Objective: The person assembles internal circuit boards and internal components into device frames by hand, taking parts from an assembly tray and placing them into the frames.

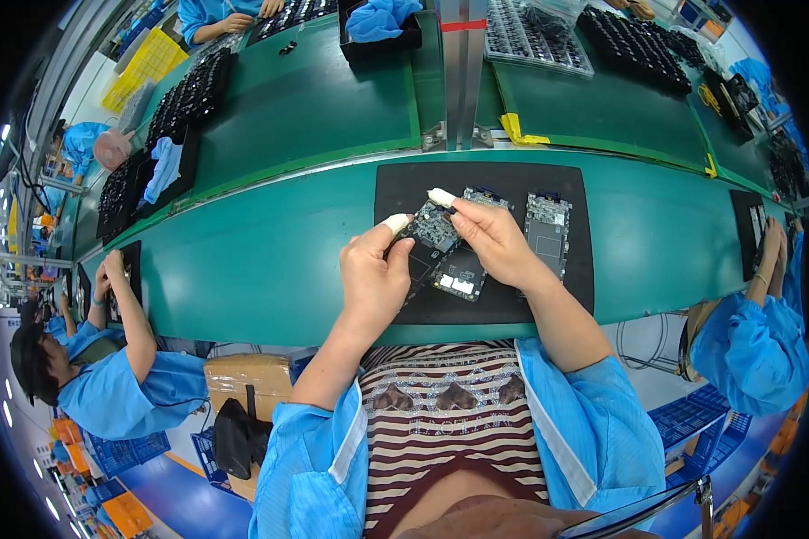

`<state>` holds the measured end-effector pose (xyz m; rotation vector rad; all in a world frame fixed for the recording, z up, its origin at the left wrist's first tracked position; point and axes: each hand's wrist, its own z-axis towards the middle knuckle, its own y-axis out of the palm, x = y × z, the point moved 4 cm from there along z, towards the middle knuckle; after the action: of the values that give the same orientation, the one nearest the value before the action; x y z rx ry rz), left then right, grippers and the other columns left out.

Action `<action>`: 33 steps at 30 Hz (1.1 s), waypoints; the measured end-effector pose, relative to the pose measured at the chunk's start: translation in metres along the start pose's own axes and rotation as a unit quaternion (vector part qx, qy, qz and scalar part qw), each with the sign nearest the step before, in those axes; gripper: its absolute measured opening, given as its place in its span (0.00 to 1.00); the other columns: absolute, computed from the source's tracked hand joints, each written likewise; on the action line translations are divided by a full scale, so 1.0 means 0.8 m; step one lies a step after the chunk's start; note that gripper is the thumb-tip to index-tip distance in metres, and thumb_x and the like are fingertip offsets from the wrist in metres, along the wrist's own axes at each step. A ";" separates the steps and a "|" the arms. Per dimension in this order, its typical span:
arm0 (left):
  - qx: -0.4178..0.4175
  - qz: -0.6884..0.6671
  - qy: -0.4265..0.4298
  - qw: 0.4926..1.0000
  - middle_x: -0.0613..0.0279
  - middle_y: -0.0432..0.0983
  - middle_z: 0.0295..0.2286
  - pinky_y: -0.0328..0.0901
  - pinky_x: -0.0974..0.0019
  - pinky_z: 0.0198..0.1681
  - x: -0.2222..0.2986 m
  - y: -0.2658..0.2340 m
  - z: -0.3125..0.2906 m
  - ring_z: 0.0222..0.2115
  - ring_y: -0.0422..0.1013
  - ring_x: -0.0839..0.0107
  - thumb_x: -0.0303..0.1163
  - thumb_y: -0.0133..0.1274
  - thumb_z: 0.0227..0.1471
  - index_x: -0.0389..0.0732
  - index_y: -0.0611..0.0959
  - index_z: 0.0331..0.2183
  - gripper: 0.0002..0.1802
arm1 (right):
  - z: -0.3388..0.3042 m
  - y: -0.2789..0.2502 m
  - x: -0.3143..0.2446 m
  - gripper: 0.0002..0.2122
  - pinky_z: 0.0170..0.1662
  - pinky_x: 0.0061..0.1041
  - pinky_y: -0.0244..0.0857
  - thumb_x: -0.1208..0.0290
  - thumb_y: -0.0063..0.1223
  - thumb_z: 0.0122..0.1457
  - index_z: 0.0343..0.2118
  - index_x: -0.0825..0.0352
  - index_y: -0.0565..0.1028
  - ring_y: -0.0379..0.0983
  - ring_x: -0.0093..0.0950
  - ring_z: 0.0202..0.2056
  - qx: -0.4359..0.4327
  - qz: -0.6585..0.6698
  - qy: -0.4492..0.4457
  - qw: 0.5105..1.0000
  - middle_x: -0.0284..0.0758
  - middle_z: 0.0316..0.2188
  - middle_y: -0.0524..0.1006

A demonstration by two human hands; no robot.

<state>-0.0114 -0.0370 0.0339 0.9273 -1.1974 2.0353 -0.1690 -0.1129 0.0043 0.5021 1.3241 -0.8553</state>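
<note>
A dark circuit board (433, 228) packed with small parts is held up, tilted, above a black mat (485, 310). My left hand (377, 274) pinches its left edge between thumb and index finger. My right hand (497, 241) grips it near the upper right corner, fingers closed. Pale finger cots cover both index fingertips. Just under the held board, a second circuit board (461, 269) with white patches at its lower end lies on the mat, partly hidden by my right hand. To the right, another circuit board (546, 235) lies lengthwise on the mat.
A metal post (463, 81) rises behind the mat at the far edge of the green bench (261, 260). Beyond it, black trays (189, 97) of small parts and a black box (382, 40) with blue cloth stand on a green surface. Co-workers (108, 368) sit on both sides.
</note>
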 end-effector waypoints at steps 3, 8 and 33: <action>0.000 0.006 -0.014 1.000 0.52 0.75 0.20 0.62 0.59 0.25 0.002 0.001 -0.001 0.19 0.69 0.55 0.19 0.57 0.41 0.36 0.82 0.32 0.11 | -0.001 0.000 0.004 0.16 0.37 0.15 0.61 0.71 0.41 0.65 0.52 0.73 0.69 0.66 0.14 0.33 0.018 -0.007 -0.006 1.000 0.29 0.32 0.74; 0.016 0.025 0.022 0.999 0.51 0.74 0.19 0.62 0.60 0.23 0.004 0.001 -0.003 0.18 0.69 0.56 0.18 0.56 0.41 0.35 0.82 0.32 0.10 | -0.002 0.003 0.002 0.15 0.35 0.16 0.61 0.72 0.41 0.65 0.52 0.72 0.69 0.65 0.15 0.31 0.036 -0.025 0.002 0.999 0.30 0.30 0.74; -0.025 -0.044 -0.059 0.997 0.50 0.73 0.17 0.61 0.66 0.19 -0.019 0.010 0.000 0.15 0.69 0.65 0.16 0.54 0.42 0.32 0.80 0.27 0.05 | 0.000 0.007 0.004 0.15 0.28 0.20 0.59 0.73 0.43 0.63 0.51 0.73 0.69 0.63 0.17 0.25 -0.001 -0.062 -0.047 0.997 0.30 0.21 0.70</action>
<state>-0.0092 -0.0424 0.0177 1.0701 -1.2404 1.8954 -0.1651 -0.1103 0.0000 0.3754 1.2789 -0.9679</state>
